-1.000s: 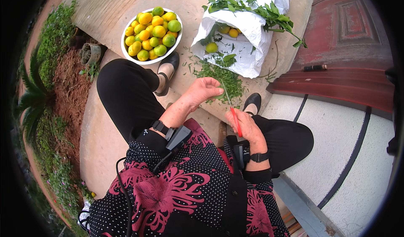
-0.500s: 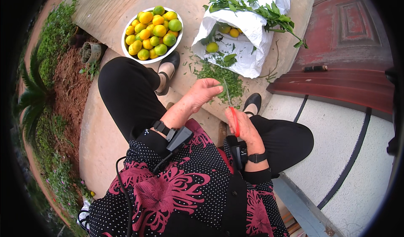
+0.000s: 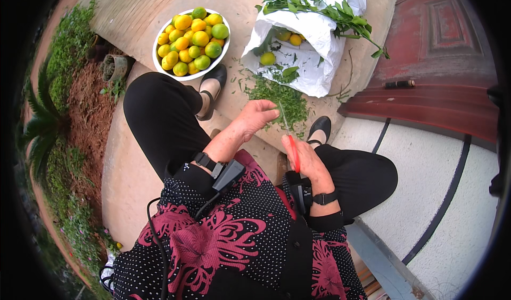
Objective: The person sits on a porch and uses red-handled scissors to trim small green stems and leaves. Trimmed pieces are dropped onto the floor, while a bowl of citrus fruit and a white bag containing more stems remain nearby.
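In my right hand [image 3: 310,160] is a pair of scissors with red handles [image 3: 294,153]. Its slim metal blades point away from me, up beside the fingertips of my left hand [image 3: 253,120]. Those left fingers are pinched together; what they hold, if anything, is too small to make out. Both hands hover above a heap of green leaf cuttings [image 3: 282,99] on the ground between my feet. Just beyond it lies an open white sack [image 3: 314,79] with several yellow-green citrus fruits inside and leafy branches [image 3: 340,18] across its mouth.
At the far left stands a white bowl [image 3: 225,51] heaped with yellow and green citrus fruits [image 3: 191,38]. A dark red door [image 3: 426,92] borders the right side. Plants and bare soil [image 3: 88,108] run along the left, with a pot [image 3: 114,67] there.
Both hands have shifted only very slightly. The scissors appear nearly as before, with the blades still beside my left fingertips. The bowl, sack and cuttings stay put.
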{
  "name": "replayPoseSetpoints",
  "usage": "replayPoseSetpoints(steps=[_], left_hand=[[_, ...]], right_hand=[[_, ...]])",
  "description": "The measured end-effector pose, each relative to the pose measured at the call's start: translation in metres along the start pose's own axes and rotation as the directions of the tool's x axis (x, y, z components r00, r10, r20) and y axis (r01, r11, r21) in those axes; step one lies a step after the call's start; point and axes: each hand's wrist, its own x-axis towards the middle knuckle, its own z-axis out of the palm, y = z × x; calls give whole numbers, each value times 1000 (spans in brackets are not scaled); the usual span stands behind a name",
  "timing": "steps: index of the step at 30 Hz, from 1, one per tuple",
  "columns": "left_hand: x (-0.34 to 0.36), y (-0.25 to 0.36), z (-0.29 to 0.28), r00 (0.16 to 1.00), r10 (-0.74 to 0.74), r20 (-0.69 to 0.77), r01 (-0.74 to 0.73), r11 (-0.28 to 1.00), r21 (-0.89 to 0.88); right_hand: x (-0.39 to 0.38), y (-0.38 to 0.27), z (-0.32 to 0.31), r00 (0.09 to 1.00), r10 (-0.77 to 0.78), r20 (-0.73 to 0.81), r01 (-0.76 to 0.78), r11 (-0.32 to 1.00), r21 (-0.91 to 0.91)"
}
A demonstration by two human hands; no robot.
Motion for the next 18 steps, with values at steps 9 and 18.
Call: replayPoseSetpoints(steps=[9,18], left_hand=[[10,-7,-3,999,-34,-33,36,998,51],[12,-11,-6,996,-82,-25,84,992,92]], right_hand=[[11,-1,7,989,138,49,-135,989,-63],[18,-4,9,994,102,31,-97,988,-124]])
